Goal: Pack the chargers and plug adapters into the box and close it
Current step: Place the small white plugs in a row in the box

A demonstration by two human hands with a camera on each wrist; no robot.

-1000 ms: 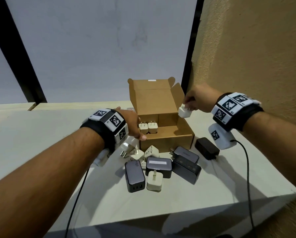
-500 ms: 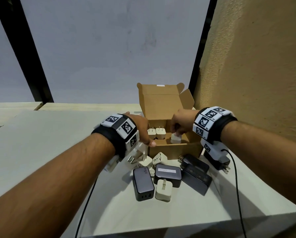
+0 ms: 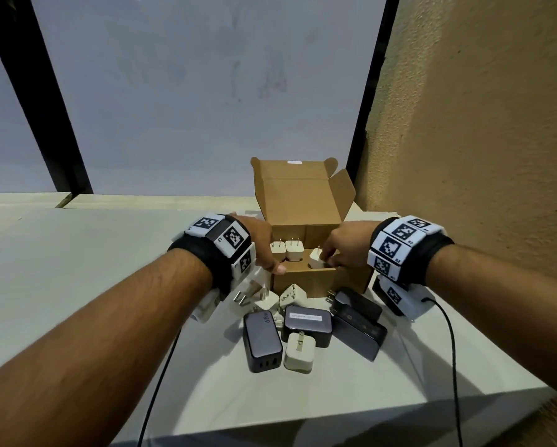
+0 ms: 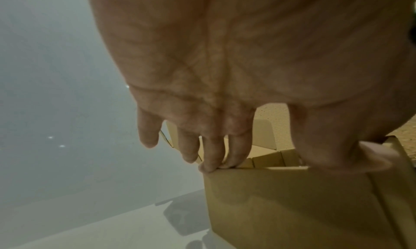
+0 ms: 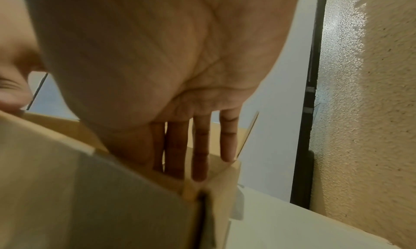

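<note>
The brown cardboard box [image 3: 303,282] stands open, lid upright. Two white chargers [image 3: 286,250] stand inside at the back left, prongs up. My right hand [image 3: 327,258] reaches into the box and pinches a third white charger [image 3: 315,260] near the front wall. In the right wrist view the fingers [image 5: 200,155] point down behind the box wall [image 5: 90,199], which hides the charger. My left hand [image 3: 270,256] grips the box's front left corner, with fingers on the rim [image 4: 216,165] and the thumb over the front wall [image 4: 292,208]. Several dark chargers [image 3: 262,341] and white adapters [image 3: 299,351] lie before the box.
A textured wall [image 3: 464,124] rises close on the right of the box. The white table's front edge [image 3: 335,417] runs just behind the loose pile. Black cables [image 3: 449,350] hang from both wrists. One dark charger [image 3: 356,303] lies under my right wrist.
My right hand brought the white charger from above the box's right flap down into the box. The left hand stayed on the box corner.
</note>
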